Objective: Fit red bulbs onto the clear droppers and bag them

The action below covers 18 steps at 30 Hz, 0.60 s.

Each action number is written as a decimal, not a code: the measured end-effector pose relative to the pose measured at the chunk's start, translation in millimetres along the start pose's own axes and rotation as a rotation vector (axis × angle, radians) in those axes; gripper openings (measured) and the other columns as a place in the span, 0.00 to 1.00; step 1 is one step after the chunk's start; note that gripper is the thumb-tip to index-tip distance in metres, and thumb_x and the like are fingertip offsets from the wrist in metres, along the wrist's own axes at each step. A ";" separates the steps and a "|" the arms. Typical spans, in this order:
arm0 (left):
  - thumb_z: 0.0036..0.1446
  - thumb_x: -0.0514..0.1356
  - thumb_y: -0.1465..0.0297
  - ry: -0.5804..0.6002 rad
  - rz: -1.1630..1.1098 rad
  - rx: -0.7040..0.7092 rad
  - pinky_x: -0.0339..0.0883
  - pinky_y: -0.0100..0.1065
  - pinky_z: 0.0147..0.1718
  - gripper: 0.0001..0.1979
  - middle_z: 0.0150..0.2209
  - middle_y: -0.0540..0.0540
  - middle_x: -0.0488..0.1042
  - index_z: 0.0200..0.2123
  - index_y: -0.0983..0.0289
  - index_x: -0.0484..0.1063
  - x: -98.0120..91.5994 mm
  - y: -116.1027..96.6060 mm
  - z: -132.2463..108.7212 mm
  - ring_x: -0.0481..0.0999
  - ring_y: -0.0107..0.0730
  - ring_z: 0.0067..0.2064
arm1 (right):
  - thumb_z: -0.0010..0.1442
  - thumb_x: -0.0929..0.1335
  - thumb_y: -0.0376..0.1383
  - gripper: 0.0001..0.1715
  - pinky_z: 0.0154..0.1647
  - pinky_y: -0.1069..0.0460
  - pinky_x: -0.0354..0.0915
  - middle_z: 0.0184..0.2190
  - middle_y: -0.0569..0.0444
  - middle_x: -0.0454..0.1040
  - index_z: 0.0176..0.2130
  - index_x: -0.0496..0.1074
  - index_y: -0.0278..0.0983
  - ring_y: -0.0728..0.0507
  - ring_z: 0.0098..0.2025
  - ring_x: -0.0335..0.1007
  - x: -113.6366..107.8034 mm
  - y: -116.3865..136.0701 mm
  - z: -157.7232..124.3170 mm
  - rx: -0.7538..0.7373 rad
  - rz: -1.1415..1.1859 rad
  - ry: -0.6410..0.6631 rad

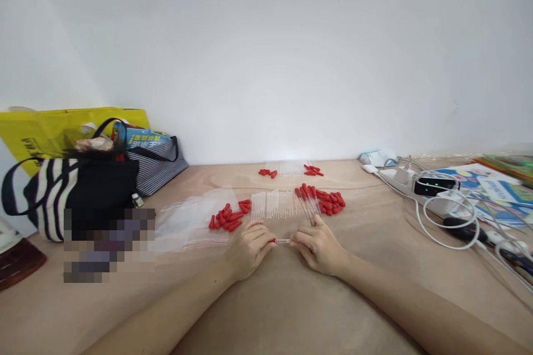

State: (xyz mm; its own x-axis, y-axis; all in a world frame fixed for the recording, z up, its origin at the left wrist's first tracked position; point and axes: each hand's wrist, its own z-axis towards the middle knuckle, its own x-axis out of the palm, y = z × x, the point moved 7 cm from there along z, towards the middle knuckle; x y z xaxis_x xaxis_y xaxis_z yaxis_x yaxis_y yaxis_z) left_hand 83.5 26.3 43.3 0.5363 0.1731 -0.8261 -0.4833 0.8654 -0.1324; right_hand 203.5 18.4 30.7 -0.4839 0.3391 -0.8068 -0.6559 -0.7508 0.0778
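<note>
Between my two hands lies a thin glass dropper tube (283,241), level above the table. My left hand (251,247) is closed on a red rubber bulb (273,241) at the tube's left end. The fingers of my right hand (318,247) pinch the tube's other end. Just beyond, a row of clear glass tubes (272,204) lies side by side. Red bulbs are heaped to the left (228,216) and right (334,203) of that row. Several tubes with red bulbs fitted (308,193) lie beyond my right hand, touching or close to its fingers.
Clear plastic bags (187,219) lie left of the bulbs. Farther back is a smaller group of tubes (291,168) with red bulbs. A black striped bag (95,194) stands at the left. White cables (449,216), a power strip and papers (495,188) cover the right side.
</note>
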 end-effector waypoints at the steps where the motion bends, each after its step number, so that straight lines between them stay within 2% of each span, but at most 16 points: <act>1: 0.60 0.47 0.71 0.002 -0.001 0.002 0.61 0.39 0.46 0.11 0.29 0.51 0.75 0.32 0.63 0.69 0.4 -0.1 -0.1 0.72 0.29 0.31 | 0.61 0.57 0.33 0.15 0.34 0.51 0.45 0.21 0.57 0.69 0.27 0.66 0.36 0.51 0.23 0.57 1.3 -1.1 -0.1 0.016 0.019 0.015; 6: 0.61 0.47 0.70 -0.008 0.002 -0.006 0.61 0.39 0.46 0.12 0.28 0.51 0.74 0.32 0.63 0.69 1.1 1.3 -1.0 0.72 0.29 0.31 | 0.60 0.57 0.33 0.14 0.34 0.52 0.44 0.20 0.58 0.69 0.26 0.66 0.36 0.52 0.22 0.57 4.0 -5.2 1.0 0.052 0.059 0.036; 14: 0.61 0.46 0.71 -0.001 0.022 0.005 0.61 0.38 0.45 0.12 0.28 0.52 0.74 0.31 0.63 0.67 0.7 0.3 0.1 0.71 0.29 0.31 | 0.56 0.57 0.27 0.14 0.31 0.50 0.42 0.19 0.57 0.67 0.24 0.65 0.35 0.51 0.20 0.52 -7.3 9.1 4.8 -0.120 -0.133 -0.107; 18: 0.61 0.46 0.70 -0.016 0.016 0.007 0.62 0.38 0.44 0.12 0.29 0.52 0.73 0.31 0.64 0.67 0.7 0.4 0.1 0.71 0.30 0.31 | 0.57 0.57 0.28 0.14 0.31 0.50 0.42 0.19 0.56 0.67 0.24 0.65 0.35 0.51 0.21 0.53 -7.5 10.9 3.8 -0.117 -0.135 -0.133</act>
State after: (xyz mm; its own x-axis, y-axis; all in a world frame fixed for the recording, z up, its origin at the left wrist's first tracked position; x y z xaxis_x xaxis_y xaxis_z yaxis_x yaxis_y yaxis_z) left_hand 83.7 26.9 42.8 0.5399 0.1944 -0.8190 -0.4872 0.8656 -0.1157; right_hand 197.8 9.8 39.8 -0.4732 0.5068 -0.7206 -0.6521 -0.7515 -0.1004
